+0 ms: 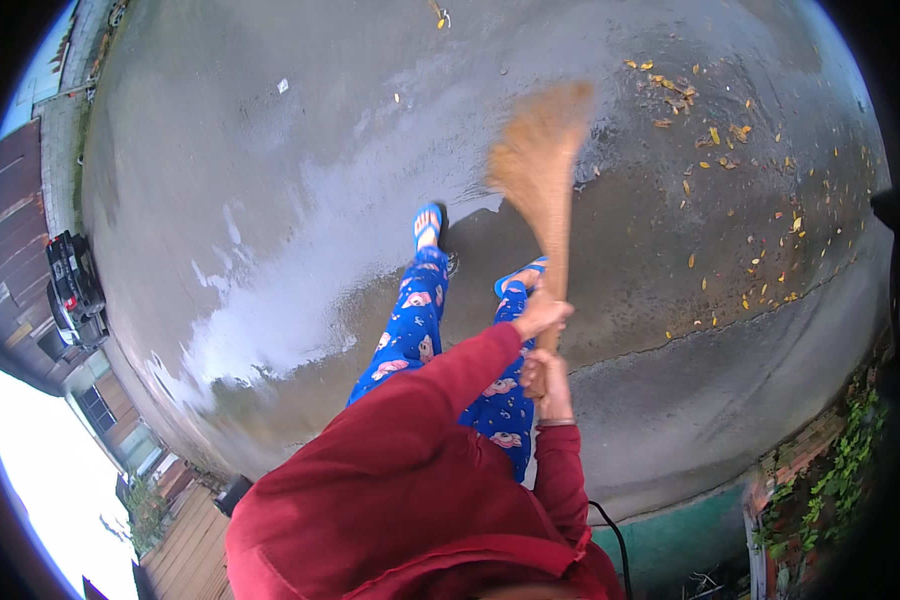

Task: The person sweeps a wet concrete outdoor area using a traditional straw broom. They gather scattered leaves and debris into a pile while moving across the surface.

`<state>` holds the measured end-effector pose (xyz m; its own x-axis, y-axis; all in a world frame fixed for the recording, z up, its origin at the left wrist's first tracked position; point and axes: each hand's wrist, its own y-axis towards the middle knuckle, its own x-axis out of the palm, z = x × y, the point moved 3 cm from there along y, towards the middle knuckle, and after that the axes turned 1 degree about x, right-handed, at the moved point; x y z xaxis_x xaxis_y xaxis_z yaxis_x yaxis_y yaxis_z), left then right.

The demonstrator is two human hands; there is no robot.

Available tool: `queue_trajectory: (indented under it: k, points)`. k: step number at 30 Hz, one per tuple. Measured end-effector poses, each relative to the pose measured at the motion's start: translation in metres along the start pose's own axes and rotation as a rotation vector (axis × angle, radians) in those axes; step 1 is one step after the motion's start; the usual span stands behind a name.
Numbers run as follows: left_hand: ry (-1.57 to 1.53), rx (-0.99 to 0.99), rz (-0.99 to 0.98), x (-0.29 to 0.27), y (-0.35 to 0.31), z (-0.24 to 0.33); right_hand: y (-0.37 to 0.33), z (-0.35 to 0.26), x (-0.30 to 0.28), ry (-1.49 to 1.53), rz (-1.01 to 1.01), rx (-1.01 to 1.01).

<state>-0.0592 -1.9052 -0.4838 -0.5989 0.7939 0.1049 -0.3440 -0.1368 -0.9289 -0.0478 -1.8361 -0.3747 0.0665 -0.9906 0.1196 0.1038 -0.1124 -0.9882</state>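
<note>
Both of my hands are closed round the handle of a straw broom [542, 160]. My left hand [542, 314] grips it higher up, nearer the bristles. Just below, my right hand [552, 386] wraps the handle's lower end. The tan bristles fan out ahead of me over the wet concrete and look smeared by motion. Whether their tips touch the ground I cannot tell. Yellow and brown fallen leaves [678, 96] lie scattered to the right of the bristles.
My feet in blue flip-flops [427, 222] stand on wet concrete [220, 150], with a shiny damp patch at left. A dark car [74, 280] is parked at the far left. Green plants [840, 470] and a low green wall [670, 540] border the lower right.
</note>
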Motion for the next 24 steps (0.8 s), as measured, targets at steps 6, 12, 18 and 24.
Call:
queue_trajectory:
  k: [6,12,18,24]
  points:
    - [0.0,0.052,-0.377,-0.009,0.018,0.088,0.019,-0.031,0.063,0.025,-0.03,-0.332]
    - [-0.157,0.128,-0.206,-0.205,-0.061,0.128,0.003,0.051,0.223,-0.246,-0.307,-0.454]
    - [-0.161,0.085,0.479,-0.358,-0.085,0.108,0.029,0.103,0.301,-0.257,-0.601,0.254]
    - [0.011,0.071,0.255,-0.299,-0.039,0.116,0.028,0.069,0.281,0.171,-0.424,0.304]
